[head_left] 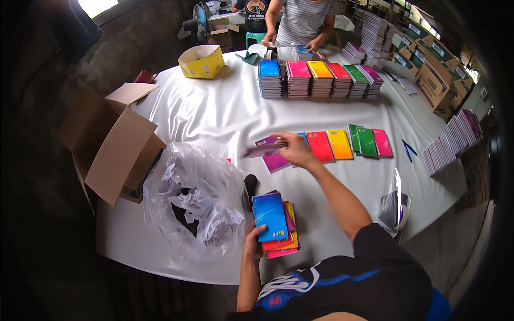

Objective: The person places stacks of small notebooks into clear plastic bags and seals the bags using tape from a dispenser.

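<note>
Purple blurs where the right hand [294,150] pinches a notebook [261,151]; the left hand [252,244], fingers hidden, grips a stack [271,216].

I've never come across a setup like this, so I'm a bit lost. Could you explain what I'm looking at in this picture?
There's no machine here, just a person in a black shirt working bare-handed. The single view comes from a wide fisheye camera on that person's head, looking down, so straight edges bend near the rim.

The left hand holds a small stack of spiral-bound, mixed-colour notebooks, with a blue-covered notebook on top. The right hand holds a thin purplish object, probably a notebook, though it's blurred.

On the glossy white cloth lie a row of coloured notebooks, taller notebook stacks farther away, and a clear plastic bag containing crumpled white paper, beside an open brown cardboard box.
</note>
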`<action>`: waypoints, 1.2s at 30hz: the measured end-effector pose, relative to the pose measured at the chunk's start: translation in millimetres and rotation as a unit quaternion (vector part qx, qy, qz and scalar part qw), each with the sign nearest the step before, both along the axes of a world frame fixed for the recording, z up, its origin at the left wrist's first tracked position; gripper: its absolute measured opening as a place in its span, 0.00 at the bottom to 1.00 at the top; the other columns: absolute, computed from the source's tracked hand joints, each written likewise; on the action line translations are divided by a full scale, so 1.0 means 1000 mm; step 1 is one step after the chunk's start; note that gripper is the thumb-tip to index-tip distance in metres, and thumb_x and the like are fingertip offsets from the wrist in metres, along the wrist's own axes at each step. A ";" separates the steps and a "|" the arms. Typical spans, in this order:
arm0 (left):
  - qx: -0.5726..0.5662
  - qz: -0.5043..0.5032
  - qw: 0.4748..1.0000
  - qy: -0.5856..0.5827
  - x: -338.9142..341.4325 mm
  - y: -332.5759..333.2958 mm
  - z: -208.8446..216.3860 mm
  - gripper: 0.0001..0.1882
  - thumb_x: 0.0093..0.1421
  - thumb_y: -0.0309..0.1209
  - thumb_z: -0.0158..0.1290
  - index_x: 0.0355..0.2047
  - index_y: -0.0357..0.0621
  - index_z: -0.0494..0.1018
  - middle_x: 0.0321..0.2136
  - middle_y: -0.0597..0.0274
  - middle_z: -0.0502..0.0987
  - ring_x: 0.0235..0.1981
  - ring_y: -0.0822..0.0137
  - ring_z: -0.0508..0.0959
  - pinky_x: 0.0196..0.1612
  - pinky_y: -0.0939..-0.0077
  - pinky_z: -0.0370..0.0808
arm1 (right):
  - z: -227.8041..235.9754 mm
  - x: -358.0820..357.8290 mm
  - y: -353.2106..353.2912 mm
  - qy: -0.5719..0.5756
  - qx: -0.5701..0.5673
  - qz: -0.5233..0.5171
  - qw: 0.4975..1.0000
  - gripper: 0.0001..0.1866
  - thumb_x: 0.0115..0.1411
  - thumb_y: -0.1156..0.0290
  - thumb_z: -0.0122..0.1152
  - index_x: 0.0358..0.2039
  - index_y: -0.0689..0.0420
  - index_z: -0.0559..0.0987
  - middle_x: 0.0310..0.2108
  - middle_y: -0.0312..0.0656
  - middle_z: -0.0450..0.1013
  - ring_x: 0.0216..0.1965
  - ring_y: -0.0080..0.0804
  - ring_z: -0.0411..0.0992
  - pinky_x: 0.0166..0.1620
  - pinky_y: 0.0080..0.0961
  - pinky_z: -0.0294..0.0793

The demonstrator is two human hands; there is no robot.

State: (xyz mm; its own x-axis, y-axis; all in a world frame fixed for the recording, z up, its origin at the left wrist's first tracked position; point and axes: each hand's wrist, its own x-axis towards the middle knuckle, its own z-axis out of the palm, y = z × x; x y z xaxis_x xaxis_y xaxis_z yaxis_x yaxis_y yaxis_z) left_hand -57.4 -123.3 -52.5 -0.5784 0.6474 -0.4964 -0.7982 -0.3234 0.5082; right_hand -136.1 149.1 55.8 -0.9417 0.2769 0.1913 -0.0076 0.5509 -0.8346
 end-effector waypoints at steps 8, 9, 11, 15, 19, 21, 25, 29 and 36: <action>0.147 -0.130 0.979 -0.055 0.008 -0.002 0.007 0.26 0.54 0.37 0.53 0.51 0.39 0.64 0.45 0.50 0.73 0.43 0.55 0.76 0.46 0.58 0.74 | -0.013 0.198 -0.071 -0.021 0.408 0.140 0.902 0.32 0.54 0.71 0.53 0.61 0.43 0.60 0.62 0.33 0.56 0.61 0.35 0.56 0.59 0.57 0.53; 0.130 -0.166 0.977 -0.025 0.011 -0.002 0.006 0.25 0.53 0.34 0.53 0.51 0.38 0.64 0.44 0.50 0.73 0.42 0.56 0.77 0.46 0.59 0.75 | -0.012 0.216 -0.081 -0.044 0.416 0.113 0.901 0.33 0.54 0.71 0.53 0.61 0.42 0.58 0.62 0.33 0.54 0.62 0.35 0.55 0.60 0.58 0.51; 0.115 -0.178 0.974 -0.077 0.025 -0.002 0.013 0.24 0.51 0.28 0.52 0.50 0.35 0.64 0.40 0.51 0.75 0.38 0.57 0.78 0.43 0.61 0.77 | -0.007 0.246 -0.093 -0.092 0.426 0.057 0.898 0.35 0.54 0.70 0.54 0.63 0.42 0.55 0.64 0.32 0.52 0.64 0.35 0.51 0.60 0.60 0.48; 0.109 -0.230 0.961 -0.109 0.049 0.008 0.025 0.24 0.52 0.28 0.52 0.50 0.35 0.64 0.41 0.48 0.75 0.38 0.57 0.78 0.44 0.62 0.76 | -0.034 0.287 -0.087 0.075 0.417 0.052 0.904 0.28 0.54 0.66 0.57 0.56 0.42 0.61 0.61 0.30 0.56 0.65 0.30 0.50 0.62 0.60 0.44; 0.063 -0.264 0.957 -0.102 0.063 0.014 0.055 0.25 0.56 0.34 0.50 0.53 0.36 0.62 0.45 0.48 0.73 0.39 0.57 0.78 0.42 0.63 0.77 | -0.035 0.298 -0.082 0.217 0.347 0.041 0.912 0.18 0.55 0.68 0.58 0.46 0.46 0.68 0.51 0.37 0.67 0.55 0.33 0.66 0.63 0.51 0.50; 0.006 -0.184 0.983 0.002 0.075 0.032 0.100 0.30 0.62 0.47 0.42 0.56 0.36 0.60 0.49 0.48 0.70 0.51 0.56 0.71 0.55 0.57 0.67 | -0.034 0.298 -0.078 0.236 0.208 0.006 0.949 0.25 0.47 0.67 0.66 0.47 0.49 0.69 0.47 0.39 0.69 0.51 0.36 0.69 0.58 0.45 0.59; -0.112 -0.003 0.886 0.450 0.081 0.062 0.088 0.44 0.59 0.65 0.26 0.62 0.41 0.53 0.57 0.50 0.62 0.64 0.56 0.49 0.65 0.59 0.39 | -0.033 0.292 -0.077 0.140 -0.109 -0.069 0.982 0.44 0.31 0.60 0.80 0.49 0.59 0.67 0.41 0.45 0.73 0.44 0.35 0.73 0.47 0.32 0.72; -0.094 -0.030 0.797 0.596 0.083 0.073 0.062 0.51 0.52 0.72 0.30 0.59 0.38 0.57 0.53 0.46 0.66 0.63 0.53 0.52 0.64 0.60 0.41 | -0.065 0.282 -0.055 0.138 -0.257 0.011 0.956 0.57 0.31 0.59 0.81 0.59 0.57 0.55 0.49 0.46 0.67 0.51 0.33 0.67 0.53 0.31 0.67; -0.089 0.068 0.857 0.503 0.120 0.104 0.021 0.55 0.49 0.74 0.31 0.61 0.36 0.50 0.57 0.48 0.57 0.60 0.56 0.57 0.61 0.63 0.53 | -0.122 0.276 -0.057 0.177 -0.308 -0.007 0.935 0.62 0.30 0.64 0.81 0.63 0.54 0.50 0.49 0.40 0.62 0.51 0.32 0.62 0.57 0.31 0.60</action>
